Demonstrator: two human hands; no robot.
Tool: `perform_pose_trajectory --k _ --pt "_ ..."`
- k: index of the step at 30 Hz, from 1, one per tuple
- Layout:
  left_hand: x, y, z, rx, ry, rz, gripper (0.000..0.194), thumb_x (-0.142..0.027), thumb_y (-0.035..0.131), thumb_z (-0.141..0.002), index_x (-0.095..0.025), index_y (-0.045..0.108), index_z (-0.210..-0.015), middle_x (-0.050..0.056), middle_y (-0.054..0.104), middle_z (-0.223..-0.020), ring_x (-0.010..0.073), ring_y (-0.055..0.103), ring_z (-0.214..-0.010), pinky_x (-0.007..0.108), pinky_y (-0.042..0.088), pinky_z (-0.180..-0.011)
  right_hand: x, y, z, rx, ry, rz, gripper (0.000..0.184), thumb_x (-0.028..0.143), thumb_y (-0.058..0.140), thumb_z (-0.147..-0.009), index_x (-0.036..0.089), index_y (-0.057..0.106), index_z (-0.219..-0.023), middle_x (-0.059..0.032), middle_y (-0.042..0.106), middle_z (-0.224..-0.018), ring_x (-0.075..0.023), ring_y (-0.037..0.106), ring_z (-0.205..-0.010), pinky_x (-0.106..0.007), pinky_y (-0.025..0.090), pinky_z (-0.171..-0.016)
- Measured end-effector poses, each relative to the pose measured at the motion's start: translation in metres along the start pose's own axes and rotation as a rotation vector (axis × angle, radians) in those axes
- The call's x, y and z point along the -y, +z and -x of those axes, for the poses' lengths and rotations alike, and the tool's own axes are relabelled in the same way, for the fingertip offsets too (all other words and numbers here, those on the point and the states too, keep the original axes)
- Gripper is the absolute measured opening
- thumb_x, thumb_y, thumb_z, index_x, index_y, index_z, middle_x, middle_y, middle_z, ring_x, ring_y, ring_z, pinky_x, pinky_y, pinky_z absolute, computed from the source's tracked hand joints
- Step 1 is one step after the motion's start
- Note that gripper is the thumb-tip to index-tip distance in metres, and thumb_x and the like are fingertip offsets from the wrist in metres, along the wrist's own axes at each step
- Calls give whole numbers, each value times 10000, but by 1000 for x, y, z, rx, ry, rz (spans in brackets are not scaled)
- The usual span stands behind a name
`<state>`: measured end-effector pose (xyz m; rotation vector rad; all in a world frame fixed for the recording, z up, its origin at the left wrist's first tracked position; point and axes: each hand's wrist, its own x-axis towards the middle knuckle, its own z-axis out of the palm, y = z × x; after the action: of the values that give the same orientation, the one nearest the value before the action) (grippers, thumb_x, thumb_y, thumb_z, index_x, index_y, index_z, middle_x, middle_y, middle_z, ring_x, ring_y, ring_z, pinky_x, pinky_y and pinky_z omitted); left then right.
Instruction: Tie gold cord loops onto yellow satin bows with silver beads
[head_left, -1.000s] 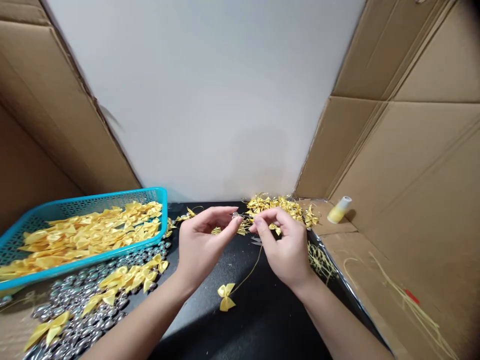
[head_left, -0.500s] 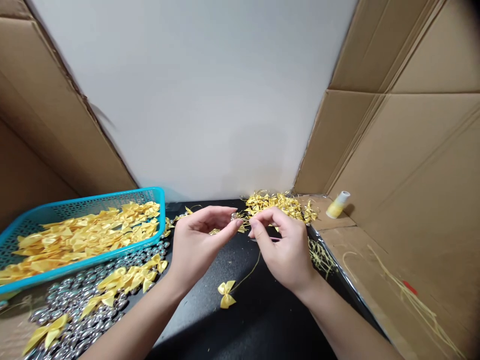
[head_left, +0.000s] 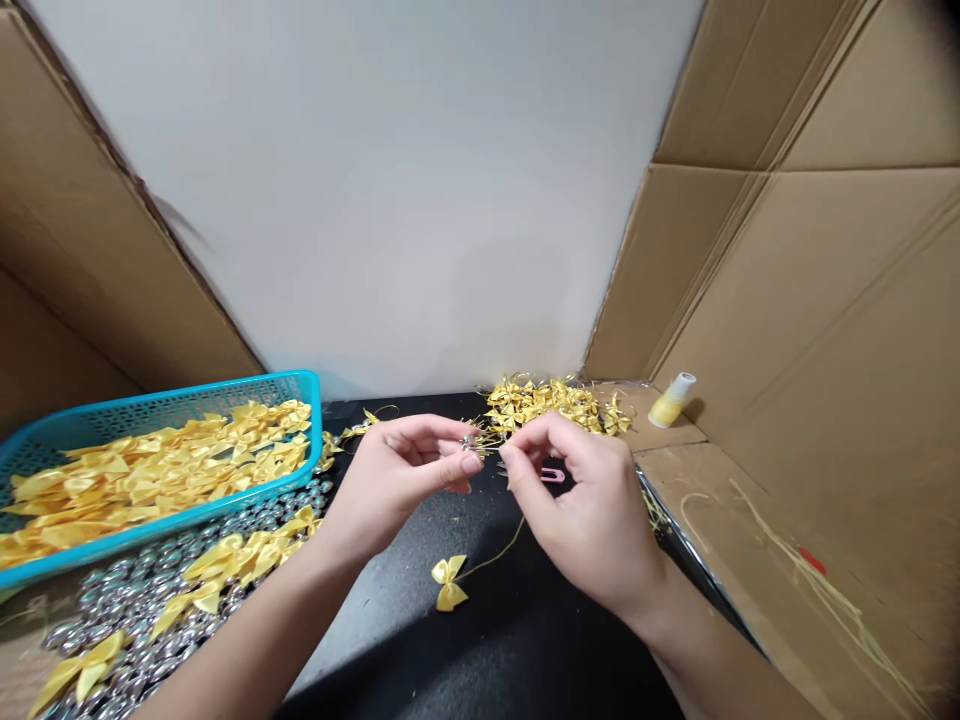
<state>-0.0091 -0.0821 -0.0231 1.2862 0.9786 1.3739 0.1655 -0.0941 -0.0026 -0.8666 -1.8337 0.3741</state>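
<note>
My left hand [head_left: 409, 470] pinches a small shiny silver bead [head_left: 469, 441] between thumb and fingertips. Just to its right, my right hand [head_left: 577, 505] is closed in a pinch on a thin yellow cord [head_left: 501, 553]. The cord runs down from my right fingers to a yellow satin bow [head_left: 450, 583] lying on the black work surface [head_left: 420, 650]. The cord's tip is too small to make out, and a narrow gap separates the two hands. Behind the right fingertips lies a pair of pink-handled snips [head_left: 553, 475], partly hidden.
On the left, a blue basket [head_left: 315, 430] holds many yellow bows. Loose silver beads [head_left: 150, 620] and several bows spread before it. At the back lies a heap of corded bows [head_left: 551, 403]. A thread cone [head_left: 672, 400] stands at right, near loose cords [head_left: 817, 590] on cardboard.
The view has shifted slightly. My left fingers have turned the bead a little, and my right hand has moved slightly right, uncovering more of the pink snips.
</note>
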Motion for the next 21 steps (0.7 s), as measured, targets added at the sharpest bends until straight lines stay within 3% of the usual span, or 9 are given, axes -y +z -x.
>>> perform_pose_trajectory --k 10,17,21 --pt "-3 1 5 4 18 7 181 -126 852 -577 -213 780 -718 0 708 -532 119 633 -425 186 559 -430 2 2 2 27 38 -70 152 149 571 -862 189 603 -718 17 647 -634 -113 599 -577 -259 468 -574" --pt "-8 6 13 -125 197 -169 201 -130 847 -593 -218 779 -761 4 730 -626 119 669 -540 173 565 -509 -15 21 -2 186 401 -695 153 298 646 -832 183 627 -733 22 650 -635 -106 627 -540 -244 534 -552" --pt "-8 3 14 -74 266 -203 235 -152 823 -645 -225 783 -865 17 717 -699 145 678 -613 218 580 -549 -26 31 -4 226 492 -947 248 403 724 -777 186 616 -722 44 602 -565 -92 558 -502 -236 496 -545"
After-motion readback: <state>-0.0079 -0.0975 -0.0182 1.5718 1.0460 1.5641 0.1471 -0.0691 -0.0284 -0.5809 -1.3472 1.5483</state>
